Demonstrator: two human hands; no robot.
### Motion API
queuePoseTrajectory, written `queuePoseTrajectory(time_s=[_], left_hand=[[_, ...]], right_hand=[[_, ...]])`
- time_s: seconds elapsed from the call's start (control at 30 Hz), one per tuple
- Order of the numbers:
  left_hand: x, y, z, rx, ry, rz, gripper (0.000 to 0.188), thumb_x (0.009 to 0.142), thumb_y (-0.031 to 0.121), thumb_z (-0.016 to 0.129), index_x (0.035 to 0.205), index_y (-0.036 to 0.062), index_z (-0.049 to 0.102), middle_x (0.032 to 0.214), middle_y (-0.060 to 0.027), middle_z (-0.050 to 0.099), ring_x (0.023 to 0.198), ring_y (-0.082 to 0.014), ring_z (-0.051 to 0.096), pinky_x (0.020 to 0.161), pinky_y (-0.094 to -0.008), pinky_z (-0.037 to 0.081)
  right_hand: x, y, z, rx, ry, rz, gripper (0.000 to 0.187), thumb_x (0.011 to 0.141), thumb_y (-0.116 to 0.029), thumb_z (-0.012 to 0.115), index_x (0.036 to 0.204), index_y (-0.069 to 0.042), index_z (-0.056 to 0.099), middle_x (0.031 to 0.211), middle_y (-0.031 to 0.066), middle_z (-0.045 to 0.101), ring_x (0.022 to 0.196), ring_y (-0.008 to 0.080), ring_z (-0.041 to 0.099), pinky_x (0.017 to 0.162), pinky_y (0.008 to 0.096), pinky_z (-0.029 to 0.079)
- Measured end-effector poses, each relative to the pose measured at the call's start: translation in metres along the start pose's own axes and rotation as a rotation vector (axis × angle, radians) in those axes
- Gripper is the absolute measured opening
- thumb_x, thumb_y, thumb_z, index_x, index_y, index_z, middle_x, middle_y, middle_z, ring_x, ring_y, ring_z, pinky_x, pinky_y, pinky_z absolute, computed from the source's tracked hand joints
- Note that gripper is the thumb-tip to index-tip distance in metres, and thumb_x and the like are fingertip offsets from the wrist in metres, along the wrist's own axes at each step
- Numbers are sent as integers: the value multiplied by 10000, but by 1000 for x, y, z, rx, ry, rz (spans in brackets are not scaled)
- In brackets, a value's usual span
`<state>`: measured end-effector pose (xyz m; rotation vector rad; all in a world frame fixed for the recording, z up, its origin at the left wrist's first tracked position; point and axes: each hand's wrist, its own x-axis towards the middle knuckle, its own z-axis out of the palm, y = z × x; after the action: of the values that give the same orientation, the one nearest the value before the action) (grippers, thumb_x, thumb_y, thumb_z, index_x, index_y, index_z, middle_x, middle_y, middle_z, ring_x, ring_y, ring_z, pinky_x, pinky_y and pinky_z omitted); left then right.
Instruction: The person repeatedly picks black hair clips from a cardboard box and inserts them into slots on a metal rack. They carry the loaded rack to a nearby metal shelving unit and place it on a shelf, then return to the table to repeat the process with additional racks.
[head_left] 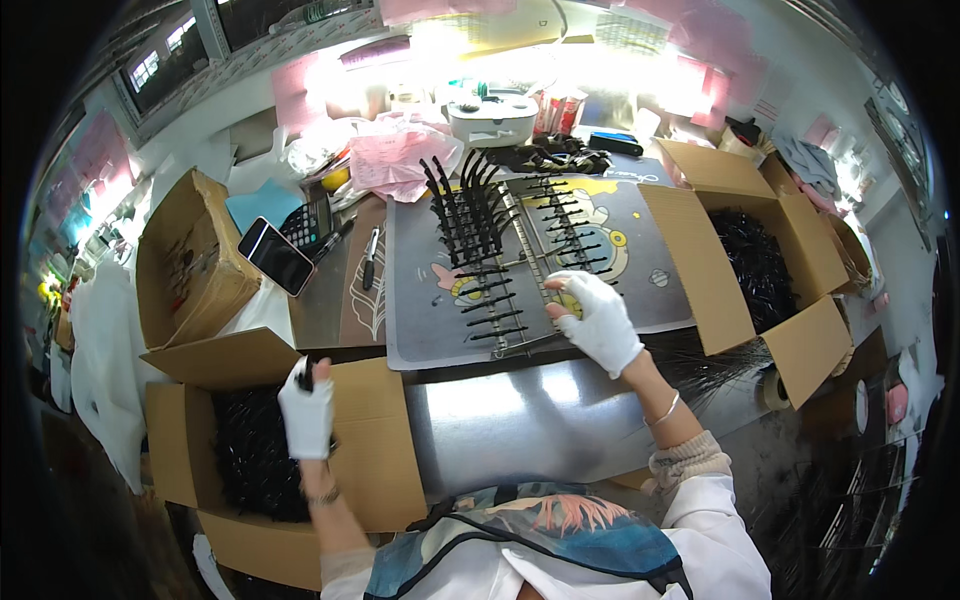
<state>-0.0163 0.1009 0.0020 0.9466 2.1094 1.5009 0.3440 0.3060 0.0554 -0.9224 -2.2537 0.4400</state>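
Observation:
My left hand [308, 412], in a white fingerless glove, is over the inner edge of the left cardboard box. Its fingers are closed on a small black piece [306, 376], whose shape is too small to make out. My right hand [597, 322], gloved the same way, hovers at the right side of a metal rack [527, 243] with its thumb and forefinger apart. Short black prongs stick out along the rack's bars. Curved black strips [468, 215] fill its far left part. Whether the right fingertips touch the rack cannot be told.
The left box [375, 450] and a right box [705, 265] both hold many black pieces. On the grey mat [420, 330] lies the rack. Left of it are a pen [371, 260], a phone [275, 256], a calculator [306, 225] and an older carton [215, 260]. Pink plastic bags [400, 160] lie behind.

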Motion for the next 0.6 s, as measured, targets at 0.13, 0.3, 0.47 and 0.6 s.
queuePoseTrajectory(time_s=[0.13, 0.3, 0.47, 0.6], left_hand=[[-25, -3, -71, 1224, -73, -97, 744, 676, 378, 879, 1250, 14, 576, 1289, -187, 599, 1169, -362, 587, 939, -499, 486], [2, 33, 14, 516, 13, 546, 781, 723, 334, 861, 1351, -1, 539, 1325, -188, 587, 1235, -347, 552, 1052, -435, 432], [98, 72, 199, 119, -87, 513, 1105, 742, 394, 859, 1536, -59, 238, 1494, -298, 417, 1350, -399, 472, 1117, -424, 398], [180, 83, 257, -553, -298, 314, 855, 835, 270, 822, 1497, -21, 365, 1343, -158, 570, 1196, -172, 546, 1006, -298, 455]], right_hand=[[31, 17, 52, 130, 29, 304, 687, 832, -247, 773, 1420, -48, 479, 1282, 149, 625, 1136, 258, 634, 973, 370, 507], [115, 16, 122, 77, 478, 297, 850, 800, -325, 796, 1475, -11, 387, 1400, 189, 541, 1197, 302, 602, 1033, 363, 474], [167, 22, 168, 683, 613, 552, 814, 770, -166, 826, 1453, 30, 427, 1281, 192, 634, 1171, 279, 636, 1020, 365, 482], [182, 35, 170, 602, 646, 476, 687, 792, -131, 777, 1401, 40, 508, 1324, 208, 622, 1190, 265, 637, 1012, 350, 492]])
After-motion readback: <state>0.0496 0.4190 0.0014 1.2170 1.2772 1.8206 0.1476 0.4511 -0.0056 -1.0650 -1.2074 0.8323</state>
